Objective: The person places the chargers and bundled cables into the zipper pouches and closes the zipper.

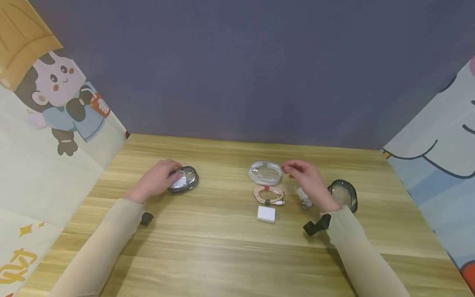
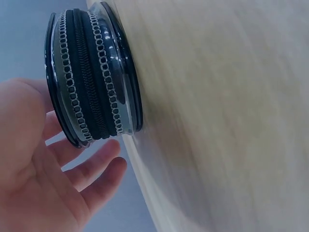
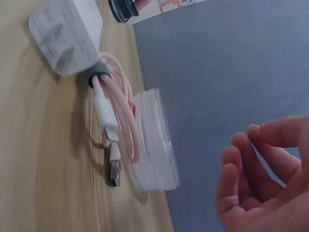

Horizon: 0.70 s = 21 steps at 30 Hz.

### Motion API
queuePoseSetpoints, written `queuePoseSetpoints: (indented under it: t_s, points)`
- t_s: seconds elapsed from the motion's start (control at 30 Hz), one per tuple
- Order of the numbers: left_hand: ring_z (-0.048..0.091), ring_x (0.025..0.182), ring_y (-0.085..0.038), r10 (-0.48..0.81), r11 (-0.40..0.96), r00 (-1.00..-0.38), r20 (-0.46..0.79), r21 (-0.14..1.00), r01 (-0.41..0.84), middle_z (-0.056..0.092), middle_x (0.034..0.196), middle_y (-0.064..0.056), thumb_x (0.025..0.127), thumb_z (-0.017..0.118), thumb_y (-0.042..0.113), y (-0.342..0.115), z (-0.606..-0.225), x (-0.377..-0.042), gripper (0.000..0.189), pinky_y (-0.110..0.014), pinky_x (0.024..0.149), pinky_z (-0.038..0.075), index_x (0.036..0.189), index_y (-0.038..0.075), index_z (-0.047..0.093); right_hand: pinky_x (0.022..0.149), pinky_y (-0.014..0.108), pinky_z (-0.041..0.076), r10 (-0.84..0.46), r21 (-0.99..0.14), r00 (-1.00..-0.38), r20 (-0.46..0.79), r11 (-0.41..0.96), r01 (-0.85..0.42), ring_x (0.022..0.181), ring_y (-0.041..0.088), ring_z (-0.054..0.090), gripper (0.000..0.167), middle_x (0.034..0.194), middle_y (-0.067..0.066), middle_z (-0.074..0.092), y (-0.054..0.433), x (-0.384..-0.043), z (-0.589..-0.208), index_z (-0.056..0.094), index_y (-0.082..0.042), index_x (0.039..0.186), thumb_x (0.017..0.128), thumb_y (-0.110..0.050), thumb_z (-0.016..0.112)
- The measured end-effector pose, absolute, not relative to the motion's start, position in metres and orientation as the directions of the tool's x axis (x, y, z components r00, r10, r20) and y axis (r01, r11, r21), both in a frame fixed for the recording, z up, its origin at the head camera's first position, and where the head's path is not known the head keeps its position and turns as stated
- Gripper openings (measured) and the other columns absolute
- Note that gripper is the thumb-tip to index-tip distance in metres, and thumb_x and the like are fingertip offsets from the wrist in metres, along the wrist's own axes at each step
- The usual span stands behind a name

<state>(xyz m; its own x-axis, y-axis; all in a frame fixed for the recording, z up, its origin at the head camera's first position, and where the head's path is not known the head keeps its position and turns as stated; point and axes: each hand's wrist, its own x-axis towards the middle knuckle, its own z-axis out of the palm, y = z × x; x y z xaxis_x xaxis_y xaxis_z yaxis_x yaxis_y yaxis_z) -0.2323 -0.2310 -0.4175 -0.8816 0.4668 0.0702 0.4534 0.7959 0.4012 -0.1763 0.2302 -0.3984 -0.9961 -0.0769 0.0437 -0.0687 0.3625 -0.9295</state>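
My left hand [image 1: 163,178] lies with straight fingers against the left side of a round black zip case [image 1: 184,179] on the wooden table [image 1: 222,255]. In the left wrist view the case [image 2: 91,77] shows its zip edge, and the left hand [image 2: 91,169] is spread beside it. My right hand [image 1: 297,171] hovers with loosely curled fingers, holding nothing, just right of a clear-wrapped white cable coil [image 1: 265,172]. In the right wrist view the right hand [image 3: 251,159] is apart from that coil [image 3: 154,140].
A pink coiled cable [image 1: 269,194] and a white charger block [image 1: 266,214] lie in front of the white coil. A second round black case [image 1: 344,194] sits at the right, and a small white item [image 1: 305,199] lies under my right wrist. Printed panels wall both sides.
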Motion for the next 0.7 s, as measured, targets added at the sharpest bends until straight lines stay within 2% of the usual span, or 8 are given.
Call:
queuePoseSetpoints:
  t_s: [0.1,0.2,0.37,0.5,0.7]
  points:
    - [0.049,0.125,-0.043,0.460,0.797,-0.886,0.056,0.413,0.440,0.060,0.129,-0.024,0.101,0.057,0.020,-0.230,-0.419,-0.233,0.035,-0.058,0.109,0.034,0.126,-0.004,0.059,0.096,0.049,0.049,-0.096,-0.919,-0.995,0.008,0.391,-0.045,0.109,0.030,0.061,0.034,0.121,0.019,0.065,0.233,-0.182,-0.400,0.064,0.002,0.123,0.101,-0.024,0.060]
    - [0.046,0.128,-0.044,0.452,0.801,-0.891,0.038,0.423,0.424,0.056,0.133,-0.025,0.102,0.056,0.020,-0.230,-0.421,-0.234,0.038,-0.058,0.111,0.032,0.131,-0.005,0.056,0.094,0.050,0.050,-0.117,-0.887,-0.993,0.007,0.459,-0.060,0.111,0.031,0.060,0.031,0.121,0.015,0.066,0.235,-0.187,-0.402,0.065,-0.002,0.123,0.099,-0.021,0.062]
    - [0.043,0.131,-0.045,0.441,0.807,-0.897,0.035,0.421,0.414,0.052,0.139,-0.026,0.101,0.057,0.018,-0.227,-0.418,-0.234,0.042,-0.059,0.112,0.030,0.137,-0.004,0.051,0.090,0.048,0.053,-0.164,-0.821,-0.984,0.073,0.550,-0.152,0.111,0.034,0.060,0.030,0.122,0.015,0.064,0.231,-0.194,-0.409,0.067,-0.003,0.122,0.093,-0.009,0.069]
    - [0.044,0.130,-0.044,0.429,0.808,-0.896,0.116,0.395,0.437,0.053,0.138,-0.024,0.098,0.061,0.014,-0.222,-0.412,-0.231,0.041,-0.060,0.109,0.033,0.136,-0.001,0.052,0.097,0.054,0.049,-0.239,-0.766,-0.961,0.142,0.588,-0.259,0.120,0.038,0.054,0.040,0.134,0.019,0.055,0.227,-0.196,-0.412,0.065,-0.002,0.125,0.087,-0.008,0.075]
    - [0.049,0.126,-0.039,0.429,0.769,-0.864,0.263,0.395,0.503,0.057,0.134,-0.018,0.097,0.063,0.016,-0.202,-0.399,-0.225,0.036,-0.056,0.108,0.037,0.130,0.001,0.057,0.107,0.065,0.034,-0.337,-0.693,-0.933,0.125,0.643,-0.325,0.134,0.045,0.040,0.057,0.152,0.019,0.040,0.226,-0.197,-0.410,0.060,-0.006,0.134,0.082,-0.015,0.081]
